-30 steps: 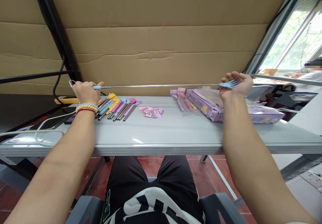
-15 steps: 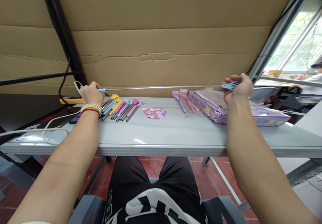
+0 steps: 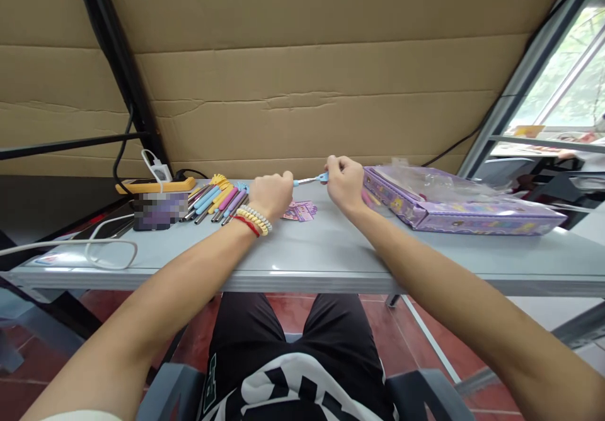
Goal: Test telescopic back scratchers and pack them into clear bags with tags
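Head view:
- Left hand [image 3: 271, 195]: palm down, fingers curled round one end of the blue rod [image 3: 308, 181], above the table [image 3: 331, 254].
- Right hand [image 3: 345, 181]: raised, fingers bent closed on its other end.
- Purple box [image 3: 472, 220]: right of the hands, clear plastic [image 3: 439, 181] on top.

A tan creased cardboard panel [image 3: 302, 118] stands behind the glossy pale grey surface [image 3: 326, 254], the landmark. Left of the surface rises 1 black metal post [image 3: 120, 62]; right, 1 bright window [image 3: 562, 87]. Below it lies red tiled floor [image 3: 293, 311].
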The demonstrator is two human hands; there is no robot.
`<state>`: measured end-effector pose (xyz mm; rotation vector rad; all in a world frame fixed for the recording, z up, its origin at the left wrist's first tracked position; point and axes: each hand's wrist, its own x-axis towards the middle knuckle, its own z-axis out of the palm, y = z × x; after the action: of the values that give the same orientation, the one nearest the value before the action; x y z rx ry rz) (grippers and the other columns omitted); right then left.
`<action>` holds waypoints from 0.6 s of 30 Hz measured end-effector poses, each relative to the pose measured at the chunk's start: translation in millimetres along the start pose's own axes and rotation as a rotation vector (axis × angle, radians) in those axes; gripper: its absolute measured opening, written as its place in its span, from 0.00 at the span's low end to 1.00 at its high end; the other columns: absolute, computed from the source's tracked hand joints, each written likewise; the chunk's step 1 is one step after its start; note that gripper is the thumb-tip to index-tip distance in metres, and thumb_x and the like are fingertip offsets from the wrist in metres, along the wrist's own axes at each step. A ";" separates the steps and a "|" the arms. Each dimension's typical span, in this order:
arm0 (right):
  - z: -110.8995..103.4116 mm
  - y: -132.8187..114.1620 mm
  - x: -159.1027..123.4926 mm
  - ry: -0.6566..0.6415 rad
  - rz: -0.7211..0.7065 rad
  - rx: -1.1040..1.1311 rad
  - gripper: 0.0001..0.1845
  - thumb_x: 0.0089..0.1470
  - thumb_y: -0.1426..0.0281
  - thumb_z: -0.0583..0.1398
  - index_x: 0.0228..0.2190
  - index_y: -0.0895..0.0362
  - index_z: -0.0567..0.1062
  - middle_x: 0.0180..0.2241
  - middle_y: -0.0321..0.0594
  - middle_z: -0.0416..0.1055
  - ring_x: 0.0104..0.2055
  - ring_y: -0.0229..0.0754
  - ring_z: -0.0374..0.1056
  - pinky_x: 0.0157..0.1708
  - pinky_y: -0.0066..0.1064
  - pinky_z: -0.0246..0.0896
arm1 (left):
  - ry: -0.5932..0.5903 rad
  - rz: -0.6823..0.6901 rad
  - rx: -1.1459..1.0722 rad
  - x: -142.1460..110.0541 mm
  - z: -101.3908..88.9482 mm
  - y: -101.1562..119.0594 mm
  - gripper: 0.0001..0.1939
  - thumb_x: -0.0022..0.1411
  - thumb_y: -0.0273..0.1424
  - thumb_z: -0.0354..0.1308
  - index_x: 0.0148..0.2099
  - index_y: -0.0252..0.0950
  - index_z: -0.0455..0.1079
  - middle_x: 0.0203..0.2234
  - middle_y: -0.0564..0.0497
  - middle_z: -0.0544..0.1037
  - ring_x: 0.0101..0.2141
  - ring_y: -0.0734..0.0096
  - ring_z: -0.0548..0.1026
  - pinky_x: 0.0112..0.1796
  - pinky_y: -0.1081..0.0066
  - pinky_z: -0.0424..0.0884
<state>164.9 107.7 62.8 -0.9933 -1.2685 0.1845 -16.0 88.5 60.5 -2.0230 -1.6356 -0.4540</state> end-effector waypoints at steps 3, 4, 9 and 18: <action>8.7 -3.0 -14.0 -0.064 -0.088 -0.006 0.18 0.56 0.62 0.53 0.18 0.56 0.66 0.15 0.35 0.63 0.20 0.36 0.61 0.22 0.29 0.55 | 0.001 0.051 -0.049 -4.5 3.1 15.4 0.12 0.62 0.26 0.44 0.43 0.33 0.68 0.30 0.40 0.78 0.36 0.55 0.78 0.33 0.65 0.66; 7.1 -2.4 -14.6 -0.073 -0.097 0.018 0.18 0.56 0.61 0.53 0.19 0.56 0.65 0.16 0.34 0.63 0.20 0.36 0.61 0.23 0.29 0.55 | 0.022 0.059 -0.064 -5.2 3.8 16.1 0.12 0.63 0.27 0.44 0.43 0.33 0.68 0.31 0.40 0.78 0.36 0.55 0.78 0.33 0.65 0.66; -2.2 7.9 -10.3 -0.211 -0.081 0.122 0.13 0.52 0.58 0.57 0.27 0.55 0.65 0.20 0.32 0.65 0.21 0.35 0.62 0.21 0.27 0.54 | 0.123 0.151 -0.138 -6.1 9.7 7.1 0.22 0.67 0.44 0.41 0.47 0.34 0.67 0.34 0.41 0.77 0.36 0.56 0.77 0.32 0.66 0.64; -5.6 21.6 2.7 -0.514 0.057 0.072 0.11 0.48 0.62 0.60 0.28 0.56 0.66 0.17 0.32 0.65 0.13 0.30 0.53 0.15 0.25 0.48 | 0.154 0.280 -0.157 7.5 27.8 -8.9 0.22 0.69 0.43 0.38 0.48 0.41 0.71 0.35 0.44 0.76 0.34 0.61 0.75 0.30 0.66 0.60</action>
<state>179.0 119.2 49.8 -0.9514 -1.6850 0.5529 -24.3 111.7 43.3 -2.2286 -1.2362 -0.6334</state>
